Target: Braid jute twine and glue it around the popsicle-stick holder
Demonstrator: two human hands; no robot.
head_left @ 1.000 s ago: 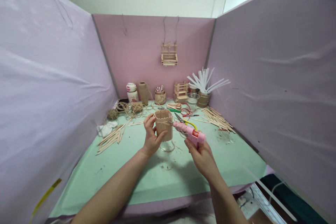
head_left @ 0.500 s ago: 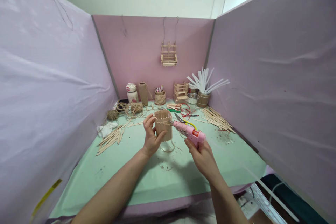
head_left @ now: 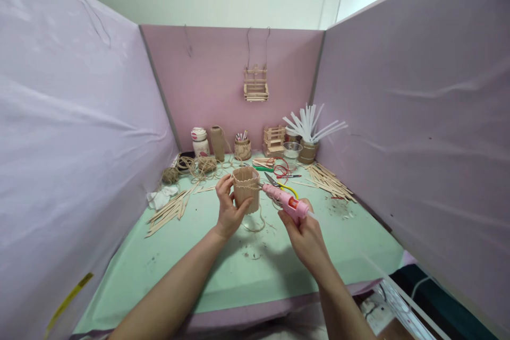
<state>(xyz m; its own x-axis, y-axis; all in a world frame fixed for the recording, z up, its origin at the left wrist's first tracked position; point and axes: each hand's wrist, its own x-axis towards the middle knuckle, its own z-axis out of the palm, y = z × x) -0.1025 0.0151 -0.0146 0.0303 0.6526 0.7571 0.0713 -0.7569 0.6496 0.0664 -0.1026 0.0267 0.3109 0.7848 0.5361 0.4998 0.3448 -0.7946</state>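
Observation:
My left hand (head_left: 228, 208) is wrapped round a cup made of wooden sticks (head_left: 246, 189), holding it upright above the green table (head_left: 255, 265). A band of twine runs round the cup's upper part, and a loose end of twine (head_left: 255, 224) hangs below it. My right hand (head_left: 305, 234) grips a pink glue gun (head_left: 283, 200). Its nozzle points left and sits at the cup's right side, by the twine band.
Loose wooden sticks lie in piles at the left (head_left: 169, 211) and at the right (head_left: 330, 179). Balls of twine (head_left: 171, 174), scissors (head_left: 273, 179), jars, a holder of white sticks (head_left: 308, 133) and small stick crates stand along the back wall. Purple partitions close three sides.
The cup has been turned and tilted slightly in my left hand. The glue gun has shifted a little to the left and down, its nozzle staying at the cup's side.

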